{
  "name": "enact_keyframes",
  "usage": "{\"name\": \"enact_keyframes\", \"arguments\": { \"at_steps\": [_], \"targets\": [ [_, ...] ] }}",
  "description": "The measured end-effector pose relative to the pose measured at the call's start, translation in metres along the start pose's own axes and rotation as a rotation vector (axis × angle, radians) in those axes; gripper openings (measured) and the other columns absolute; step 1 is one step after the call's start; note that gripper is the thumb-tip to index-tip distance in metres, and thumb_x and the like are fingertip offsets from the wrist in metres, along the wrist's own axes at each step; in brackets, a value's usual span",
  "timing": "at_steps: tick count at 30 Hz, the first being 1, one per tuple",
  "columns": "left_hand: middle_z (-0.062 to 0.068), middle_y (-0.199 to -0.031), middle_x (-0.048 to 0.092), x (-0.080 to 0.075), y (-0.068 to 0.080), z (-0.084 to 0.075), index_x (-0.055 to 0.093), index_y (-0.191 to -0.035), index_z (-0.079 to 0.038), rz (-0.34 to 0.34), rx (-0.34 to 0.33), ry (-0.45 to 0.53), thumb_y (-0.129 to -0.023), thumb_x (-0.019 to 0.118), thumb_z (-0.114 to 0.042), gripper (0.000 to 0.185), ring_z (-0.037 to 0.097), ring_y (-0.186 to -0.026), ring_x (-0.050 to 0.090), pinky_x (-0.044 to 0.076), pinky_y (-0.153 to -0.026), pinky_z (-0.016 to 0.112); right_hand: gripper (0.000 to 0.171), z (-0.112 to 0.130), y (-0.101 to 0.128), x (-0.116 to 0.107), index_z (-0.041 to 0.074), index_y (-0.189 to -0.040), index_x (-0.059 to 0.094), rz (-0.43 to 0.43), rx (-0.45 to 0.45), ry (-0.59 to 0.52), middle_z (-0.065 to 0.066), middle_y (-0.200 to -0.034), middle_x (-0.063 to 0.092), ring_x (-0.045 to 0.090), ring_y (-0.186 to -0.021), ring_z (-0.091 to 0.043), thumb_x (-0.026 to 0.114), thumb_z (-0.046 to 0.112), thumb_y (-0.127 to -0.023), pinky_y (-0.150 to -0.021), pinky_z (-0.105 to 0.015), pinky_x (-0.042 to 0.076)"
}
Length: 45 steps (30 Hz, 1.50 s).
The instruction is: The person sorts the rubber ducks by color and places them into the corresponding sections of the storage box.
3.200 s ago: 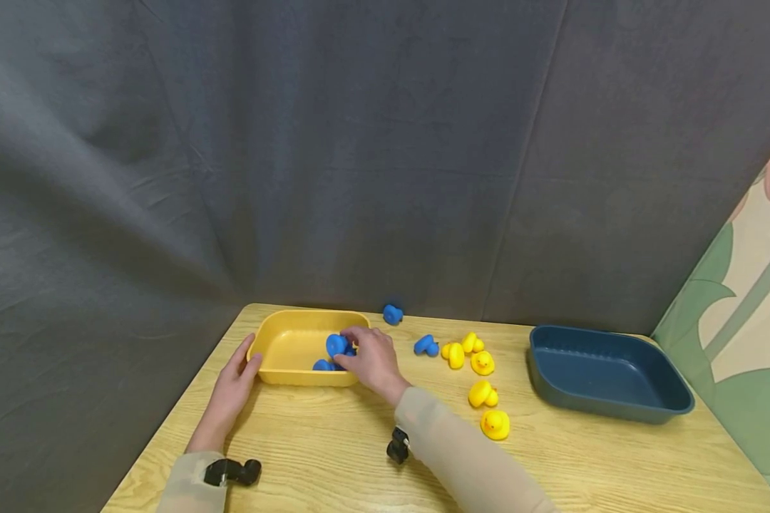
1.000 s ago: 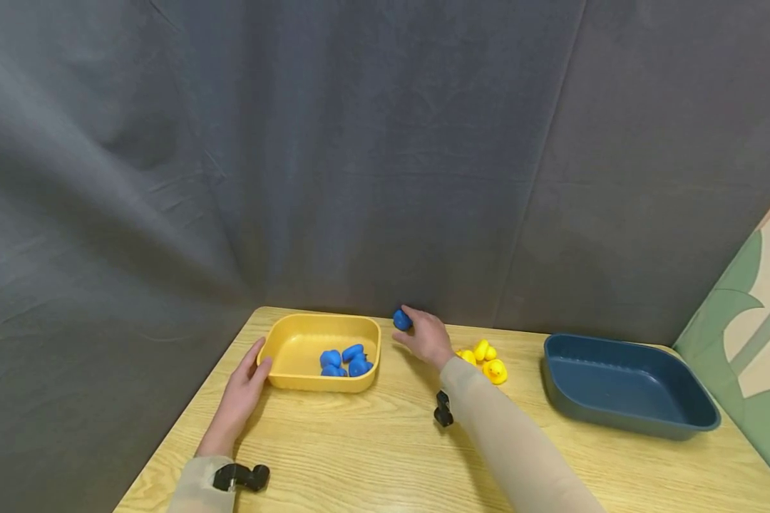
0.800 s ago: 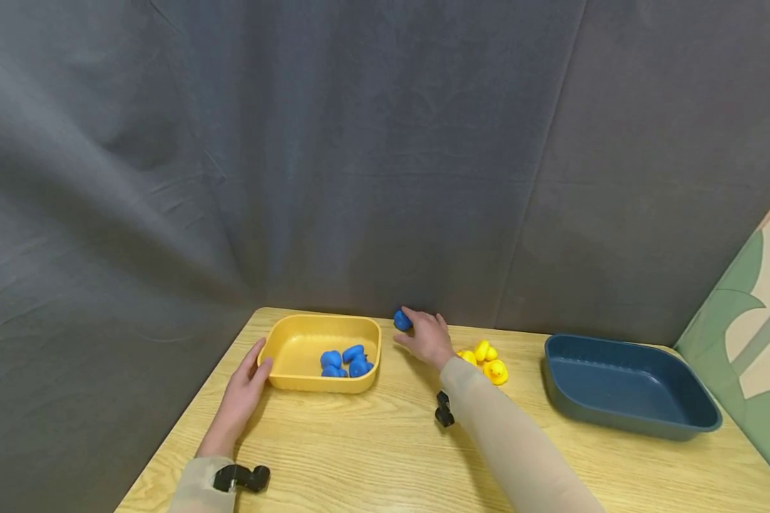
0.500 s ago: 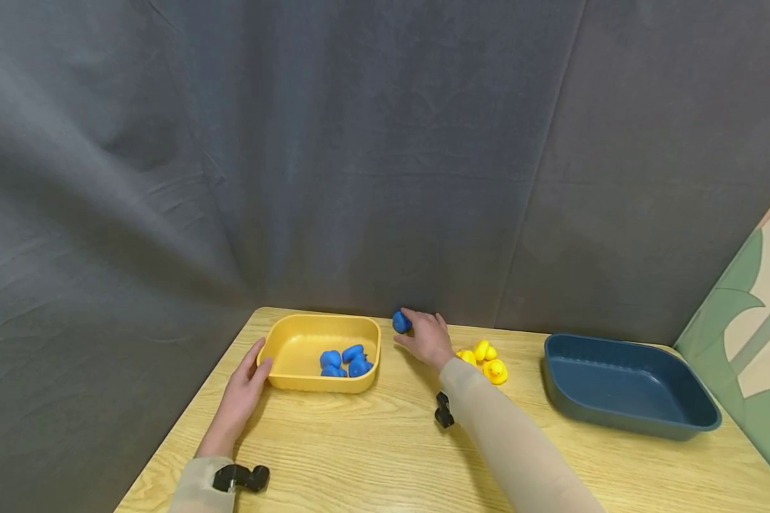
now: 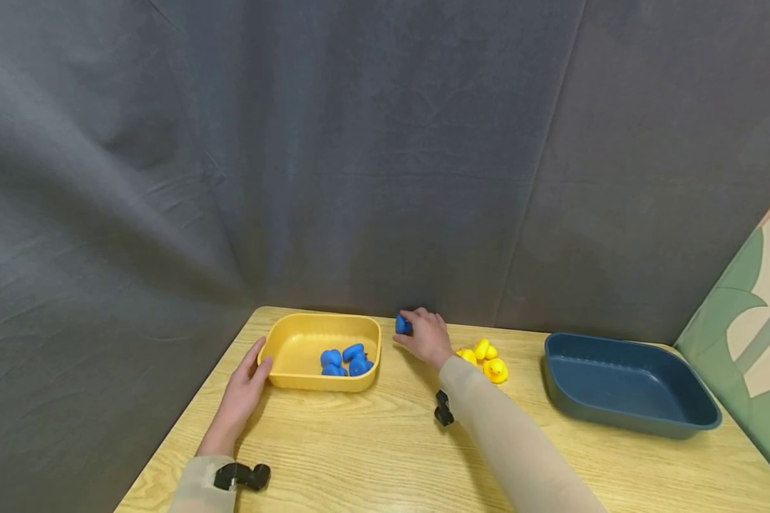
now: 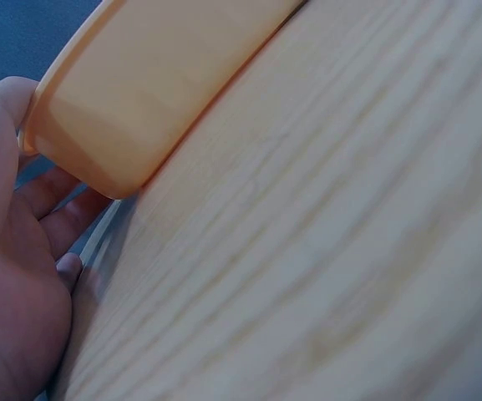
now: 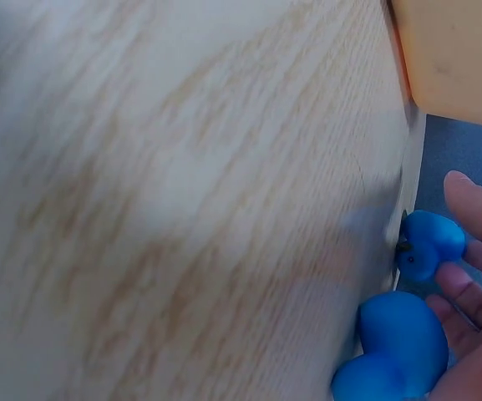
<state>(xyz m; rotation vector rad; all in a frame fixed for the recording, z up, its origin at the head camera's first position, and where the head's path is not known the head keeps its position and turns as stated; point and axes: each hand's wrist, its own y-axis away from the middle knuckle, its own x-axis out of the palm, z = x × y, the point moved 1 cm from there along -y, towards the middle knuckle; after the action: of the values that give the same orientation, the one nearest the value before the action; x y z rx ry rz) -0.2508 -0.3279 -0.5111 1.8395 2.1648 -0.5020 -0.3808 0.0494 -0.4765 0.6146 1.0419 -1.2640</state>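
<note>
Gripping a blue duck (image 5: 401,324) at the table's far edge, the right hand (image 5: 427,336) has its fingers (image 7: 468,205) curled round the toy against the dark backdrop (image 5: 385,157). The right wrist view shows this duck (image 7: 399,347) lying at the table edge, its head (image 7: 428,242) next to the fingertips. It sits just right of the yellow tray (image 5: 289,335), outside it.

The left hand (image 5: 242,396) rests flat on the table (image 5: 372,456) with fingers straight, touching the tray's near left corner; the left wrist view shows the thumb and fingers (image 6: 65,221) against the tray wall (image 6: 140,92). It grasps nothing.

Four or so blue ducks (image 5: 345,360) lie in the tray's right half. Yellow ducks (image 5: 484,360) cluster just right of the right hand, partly hidden by the forearm; their count cannot be told. A dark blue tray (image 5: 629,385) stands well to the right. A patterned green panel (image 5: 751,335) borders the table's right side.
</note>
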Motion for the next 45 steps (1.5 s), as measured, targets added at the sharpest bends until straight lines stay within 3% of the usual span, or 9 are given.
{"name": "enact_keyframes", "arguments": {
  "at_steps": [5,12,18,26,35,43,45],
  "targets": [
    [0.015,-0.182,0.023,0.001,-0.001,-0.001,0.023,-0.178,-0.019,0.001,0.007,-0.001,-0.119,0.050,-0.041,0.068,0.037,-0.168,0.018,0.017,-0.135,0.056,0.058,0.000,0.000,-0.001,0.010,-0.152,0.064,0.005,0.021,-0.022,-0.020,-0.149,0.064,0.057,-0.139,-0.042,0.084,0.034,-0.102,-0.131,-0.060,0.027],
    [0.015,-0.182,0.023,0.002,-0.004,-0.002,0.024,-0.178,-0.018,0.002,0.013,0.001,-0.119,0.050,-0.041,0.068,0.037,-0.168,0.018,0.017,-0.135,0.056,0.038,-0.002,0.002,-0.006,0.009,-0.133,0.066,0.021,0.021,-0.118,-0.015,-0.133,0.076,0.068,-0.127,-0.038,0.083,0.026,-0.102,-0.132,-0.063,0.018],
    [0.016,-0.182,0.022,0.003,-0.004,-0.004,0.023,-0.178,-0.016,0.001,0.013,-0.016,-0.120,0.049,-0.042,0.069,0.037,-0.168,0.018,0.017,-0.135,0.057,0.029,-0.011,0.003,-0.003,0.009,-0.119,0.064,-0.037,-0.018,-0.130,-0.013,-0.120,0.078,0.071,-0.114,-0.035,0.084,0.020,-0.101,-0.130,-0.064,0.023],
    [0.016,-0.182,0.021,0.003,-0.004,-0.004,0.021,-0.178,-0.018,0.003,0.014,-0.028,-0.120,0.048,-0.043,0.070,0.038,-0.168,0.018,0.017,-0.134,0.057,0.042,-0.010,0.010,-0.011,0.003,-0.136,0.074,-0.024,0.011,-0.099,-0.016,-0.131,0.077,0.070,-0.125,-0.037,0.085,0.022,-0.100,-0.130,-0.063,0.024],
    [0.015,-0.182,0.021,0.003,-0.002,-0.004,0.021,-0.179,-0.019,0.005,0.005,-0.015,-0.120,0.048,-0.043,0.069,0.037,-0.168,0.017,0.017,-0.135,0.056,0.035,-0.010,0.015,-0.013,-0.001,-0.129,0.080,-0.035,-0.053,-0.022,-0.020,-0.129,0.076,0.068,-0.127,-0.040,0.083,0.020,-0.101,-0.128,-0.059,0.032],
    [0.015,-0.182,0.021,0.003,-0.002,-0.005,0.019,-0.179,-0.021,0.011,-0.015,-0.031,-0.118,0.050,-0.048,0.073,0.037,-0.168,0.016,0.016,-0.134,0.058,0.024,-0.005,0.019,-0.016,-0.001,-0.120,0.081,-0.088,-0.057,-0.087,-0.019,-0.127,0.074,0.068,-0.123,-0.040,0.083,0.014,-0.101,-0.130,-0.055,0.033],
    [0.015,-0.183,0.021,0.003,-0.002,-0.005,0.019,-0.179,-0.021,0.013,-0.019,-0.035,-0.118,0.050,-0.050,0.074,0.038,-0.168,0.016,0.016,-0.134,0.059,0.022,-0.010,0.014,-0.009,0.002,-0.117,0.083,-0.117,-0.073,-0.112,-0.015,-0.125,0.074,0.068,-0.118,-0.036,0.085,0.016,-0.099,-0.124,-0.053,0.042]
  ]
}}
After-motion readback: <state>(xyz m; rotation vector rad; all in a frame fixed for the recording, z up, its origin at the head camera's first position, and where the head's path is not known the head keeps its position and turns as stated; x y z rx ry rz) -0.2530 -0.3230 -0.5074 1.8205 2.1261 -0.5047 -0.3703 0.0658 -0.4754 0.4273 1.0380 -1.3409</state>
